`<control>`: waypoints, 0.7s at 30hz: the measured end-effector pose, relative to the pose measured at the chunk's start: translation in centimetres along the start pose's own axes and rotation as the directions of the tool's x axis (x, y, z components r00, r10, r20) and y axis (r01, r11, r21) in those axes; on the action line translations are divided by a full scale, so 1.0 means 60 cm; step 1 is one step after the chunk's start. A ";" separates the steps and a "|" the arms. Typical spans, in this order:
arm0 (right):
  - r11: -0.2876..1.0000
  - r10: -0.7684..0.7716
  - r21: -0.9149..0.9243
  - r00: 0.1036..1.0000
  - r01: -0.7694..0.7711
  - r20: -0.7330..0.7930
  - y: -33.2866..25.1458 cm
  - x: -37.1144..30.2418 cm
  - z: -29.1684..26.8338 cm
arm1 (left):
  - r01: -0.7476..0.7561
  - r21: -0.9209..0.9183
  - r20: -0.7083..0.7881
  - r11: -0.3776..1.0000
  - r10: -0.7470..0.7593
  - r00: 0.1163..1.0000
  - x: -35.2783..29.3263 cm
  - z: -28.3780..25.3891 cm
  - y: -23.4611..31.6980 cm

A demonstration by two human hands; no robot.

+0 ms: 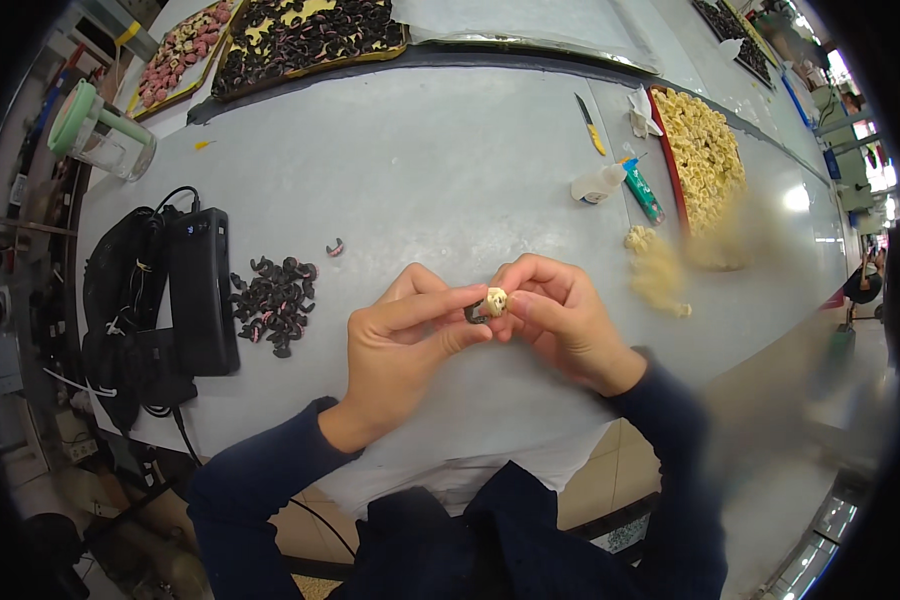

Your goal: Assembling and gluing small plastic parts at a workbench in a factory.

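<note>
In front of my body, both hands meet above the grey-white tabletop (pixel 420 150). My left hand (pixel 395 340) pinches a small black curved piece (pixel 474 312) between thumb and fingers. A small cream-coloured piece (pixel 496 300) is pinched in my right hand (pixel 570 320), against the black one. To the left of my left hand lies a pile of black curved pieces (pixel 275 305), some showing pink; a single curved piece (pixel 335 247) lies apart from it. Right of my right hand is a loose heap of cream pieces (pixel 658 280), partly blurred.
A red-edged tray (pixel 670 165) of cream pieces lies right. White bottle (pixel 596 186), green tube (pixel 643 192) and yellow-handled knife (pixel 596 138) are nearby. Left are a black box-shaped device (pixel 205 290) with cables and a green-lidded jar (pixel 120 148). A tray (pixel 315 73) of black pieces sits far back.
</note>
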State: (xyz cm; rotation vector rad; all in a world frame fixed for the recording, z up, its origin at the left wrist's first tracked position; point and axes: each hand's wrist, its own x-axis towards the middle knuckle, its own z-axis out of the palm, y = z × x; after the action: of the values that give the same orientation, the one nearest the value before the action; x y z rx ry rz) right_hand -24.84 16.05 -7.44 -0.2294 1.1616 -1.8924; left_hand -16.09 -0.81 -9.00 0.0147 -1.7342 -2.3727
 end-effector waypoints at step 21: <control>0.973 0.023 0.223 0.991 -0.052 0.132 0.022 0.012 -0.003 | -0.059 0.213 0.003 0.975 0.060 0.998 0.004 -0.002 -0.006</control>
State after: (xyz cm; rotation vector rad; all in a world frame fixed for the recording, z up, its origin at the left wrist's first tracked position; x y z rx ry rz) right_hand -24.63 15.39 -8.79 -0.1986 0.8506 -1.9284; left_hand -16.38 -0.87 -9.38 -0.0008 -1.9506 -2.1336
